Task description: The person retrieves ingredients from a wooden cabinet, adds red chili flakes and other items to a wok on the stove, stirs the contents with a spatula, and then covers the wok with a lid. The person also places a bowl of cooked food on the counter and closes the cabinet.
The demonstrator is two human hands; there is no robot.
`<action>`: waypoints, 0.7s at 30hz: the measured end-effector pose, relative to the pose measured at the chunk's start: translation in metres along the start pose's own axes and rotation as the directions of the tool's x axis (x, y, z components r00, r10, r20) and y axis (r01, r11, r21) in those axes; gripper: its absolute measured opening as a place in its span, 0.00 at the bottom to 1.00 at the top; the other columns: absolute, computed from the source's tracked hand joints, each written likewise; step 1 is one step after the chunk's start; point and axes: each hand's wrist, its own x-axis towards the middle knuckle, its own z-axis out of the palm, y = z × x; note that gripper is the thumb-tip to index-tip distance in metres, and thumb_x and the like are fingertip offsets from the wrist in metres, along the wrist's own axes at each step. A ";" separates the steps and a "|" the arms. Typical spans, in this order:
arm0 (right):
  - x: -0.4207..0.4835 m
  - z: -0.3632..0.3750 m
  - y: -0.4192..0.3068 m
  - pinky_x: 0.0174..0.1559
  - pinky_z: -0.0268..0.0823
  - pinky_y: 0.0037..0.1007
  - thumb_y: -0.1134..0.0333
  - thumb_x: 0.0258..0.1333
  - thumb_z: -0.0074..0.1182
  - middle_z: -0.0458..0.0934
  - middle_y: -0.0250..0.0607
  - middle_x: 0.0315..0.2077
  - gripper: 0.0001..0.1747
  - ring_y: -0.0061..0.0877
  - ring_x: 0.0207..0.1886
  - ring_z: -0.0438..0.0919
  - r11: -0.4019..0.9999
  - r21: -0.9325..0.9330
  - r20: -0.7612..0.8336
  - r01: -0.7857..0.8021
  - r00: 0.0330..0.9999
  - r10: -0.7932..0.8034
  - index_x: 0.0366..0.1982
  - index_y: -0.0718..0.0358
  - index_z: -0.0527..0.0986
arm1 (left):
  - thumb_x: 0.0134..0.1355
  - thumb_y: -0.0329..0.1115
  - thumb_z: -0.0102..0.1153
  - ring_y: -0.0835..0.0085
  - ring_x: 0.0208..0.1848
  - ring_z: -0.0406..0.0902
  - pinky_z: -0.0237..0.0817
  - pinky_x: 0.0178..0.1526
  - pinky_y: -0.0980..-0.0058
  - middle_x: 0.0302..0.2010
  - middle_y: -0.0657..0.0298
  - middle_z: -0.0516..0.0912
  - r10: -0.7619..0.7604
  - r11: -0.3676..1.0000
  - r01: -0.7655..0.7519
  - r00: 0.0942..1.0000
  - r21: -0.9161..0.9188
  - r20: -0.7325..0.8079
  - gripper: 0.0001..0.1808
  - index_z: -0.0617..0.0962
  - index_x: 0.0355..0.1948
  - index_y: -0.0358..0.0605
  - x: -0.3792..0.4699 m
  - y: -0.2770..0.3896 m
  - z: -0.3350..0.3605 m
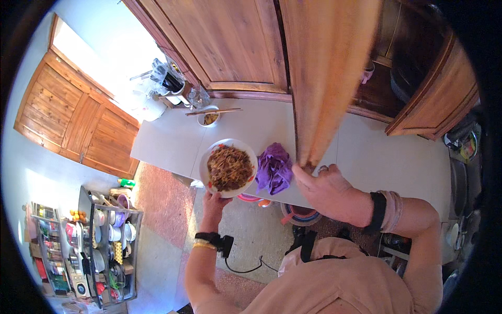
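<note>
A white plate [203, 171] heaped with brown shredded food [230, 168] rests in my left hand [216, 202], which grips its near rim. My right hand [327, 184] has its fingers at the lower corner of a wooden cabinet door [325, 78] that stands swung out over the counter. Between the plate and that door lies a crumpled purple cloth [273, 168] on the pale countertop [243, 131]. How firmly the fingers hold the door is hard to see.
A white bowl [203, 121] with chopsticks [229, 111] across it and a glass jar [199, 96] stand on the counter's back left. Another door [433, 94] hangs open at right. A loaded dish rack [111, 243] stands on the left; a basin [301, 215] sits below the counter.
</note>
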 end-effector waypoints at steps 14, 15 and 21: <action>-0.132 0.029 0.108 0.55 0.56 0.41 0.70 0.27 0.63 0.57 0.43 0.57 0.28 0.43 0.52 0.63 0.898 0.221 0.023 -0.379 0.923 0.384 0.39 0.69 0.71 | 0.54 0.21 0.41 0.52 0.37 0.77 0.75 0.37 0.63 0.41 0.43 0.74 -0.296 0.889 0.387 0.893 -0.243 0.338 0.17 0.63 0.46 0.24 0.157 0.002 0.132; -0.136 0.032 0.114 0.55 0.56 0.41 0.70 0.27 0.63 0.57 0.43 0.57 0.28 0.43 0.52 0.63 0.910 0.195 0.007 -0.366 0.928 0.372 0.39 0.69 0.71 | 0.54 0.21 0.41 0.52 0.36 0.77 0.76 0.36 0.63 0.40 0.43 0.74 -0.295 0.902 0.376 0.896 -0.213 0.333 0.17 0.63 0.46 0.23 0.165 0.000 0.137; -0.144 0.039 0.150 0.51 0.60 0.37 0.72 0.33 0.59 0.60 0.41 0.55 0.24 0.36 0.51 0.66 0.901 0.187 0.036 -0.391 0.919 0.392 0.39 0.67 0.70 | 0.53 0.20 0.41 0.50 0.34 0.78 0.76 0.33 0.63 0.37 0.39 0.75 -0.271 0.927 0.340 0.899 -0.159 0.345 0.15 0.63 0.42 0.19 0.208 -0.013 0.151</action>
